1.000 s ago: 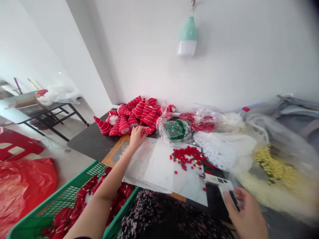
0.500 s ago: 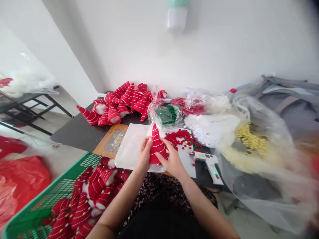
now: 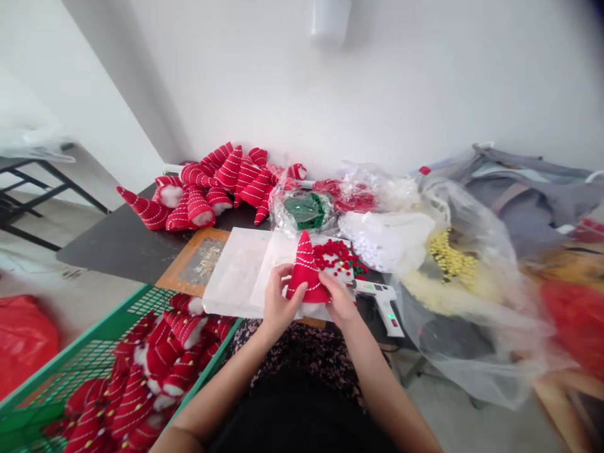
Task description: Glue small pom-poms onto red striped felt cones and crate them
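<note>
"What's nearest?"

"The green basket (image 3: 78, 347), low on the left, heaped with stuffed red cones (image 3: 134, 393). White filling and small yellow dots show among them."

"And the hands?"

"Just beyond the lap, both clamped on one red cone hat (image 3: 304, 274) with white stitched lines. The left hand (image 3: 282, 299) grips its left side, thumb across the front; the right hand (image 3: 338, 299) has its fingertips on the right edge, near the base. The tip points up."

"Where is the hat exactly?"

"Held in front of the white sheets (image 3: 238, 264). Whether its base touches them, I can't quite tell from here."

"What's around the sheets?"

"On the right, a white gun-shaped tool (image 3: 387, 305) with a green light. On the left, an orange-brown board (image 3: 174, 270). Red and green pompoms (image 3: 333, 255) lie scattered behind the hat."

"Further back?"

"A clear bag with green contents (image 3: 306, 211), a white bag (image 3: 401, 242) beside it, and yellow clusters (image 3: 450, 261) in clear plastic to the right. Back left, more striped cones (image 3: 231, 176) are piled on the dark table (image 3: 113, 245)."

"Beyond that?"

"The pale wall (image 3: 401, 94), with a white lamp (image 3: 329, 22) cut off by the top edge."
</note>
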Action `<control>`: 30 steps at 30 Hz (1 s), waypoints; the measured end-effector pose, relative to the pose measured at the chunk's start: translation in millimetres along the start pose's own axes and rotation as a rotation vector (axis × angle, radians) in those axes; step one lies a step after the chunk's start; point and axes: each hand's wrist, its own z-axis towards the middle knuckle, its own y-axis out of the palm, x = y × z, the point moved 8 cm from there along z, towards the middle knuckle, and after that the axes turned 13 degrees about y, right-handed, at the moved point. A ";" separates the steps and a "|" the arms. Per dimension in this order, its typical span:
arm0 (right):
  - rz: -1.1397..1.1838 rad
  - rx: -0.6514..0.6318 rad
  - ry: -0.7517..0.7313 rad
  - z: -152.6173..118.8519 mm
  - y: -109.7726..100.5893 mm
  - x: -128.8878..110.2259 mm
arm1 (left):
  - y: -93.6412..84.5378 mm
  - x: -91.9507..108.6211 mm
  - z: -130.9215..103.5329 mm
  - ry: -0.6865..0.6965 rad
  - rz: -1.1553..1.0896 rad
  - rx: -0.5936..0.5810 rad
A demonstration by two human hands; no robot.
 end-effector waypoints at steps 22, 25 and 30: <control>-0.654 0.193 -0.586 -30.5 -3.2 -21.0 | 8.4 -18.3 -0.4 0.092 0.152 -0.373; -0.737 0.128 -0.532 -26.7 2.7 -17.9 | 11.5 -17.4 -2.1 0.107 0.109 -0.360; -0.770 0.159 -0.537 -29.3 0.3 -22.2 | 9.8 -13.8 -4.4 0.175 0.120 -0.293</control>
